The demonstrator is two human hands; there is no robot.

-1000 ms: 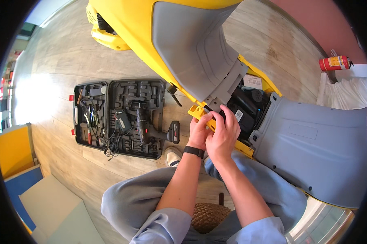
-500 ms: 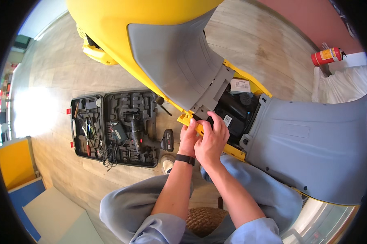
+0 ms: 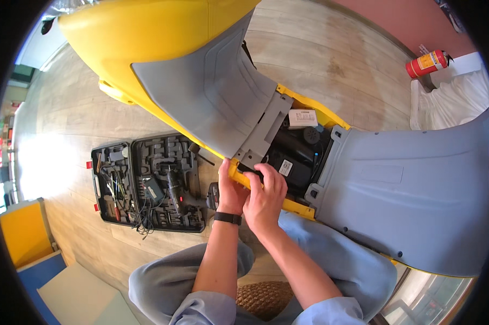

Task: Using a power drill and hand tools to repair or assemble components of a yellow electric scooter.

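My left hand (image 3: 229, 189) grips the edge of the yellow trim (image 3: 235, 173) at the near side of an open compartment, its thumb or finger up by the grey front panel (image 3: 201, 103). My right hand (image 3: 265, 196) is just right of it, fingers curled over the same yellow edge near the grey plastic bracket (image 3: 252, 151). The yellow body (image 3: 163, 27) rises above. Inside the compartment sit a black housing (image 3: 282, 151) and a white-labelled box (image 3: 302, 117). A grey cover (image 3: 396, 195) lies to the right.
An open black toolbox (image 3: 109, 184) with hand tools, a drill (image 3: 175, 192) and cables lies on the wooden floor at left. A red fire extinguisher (image 3: 426, 64) and white crumpled sheeting (image 3: 447, 100) are at upper right. Coloured boards (image 3: 25, 233) lean at lower left; my knees flank a woven seat (image 3: 263, 292).
The view has shifted, so the yellow body and toolbox sit differently in frame. My left hand's fingertips have moved up along the trim toward the grey panel; my right fingers stay curled at the edge.
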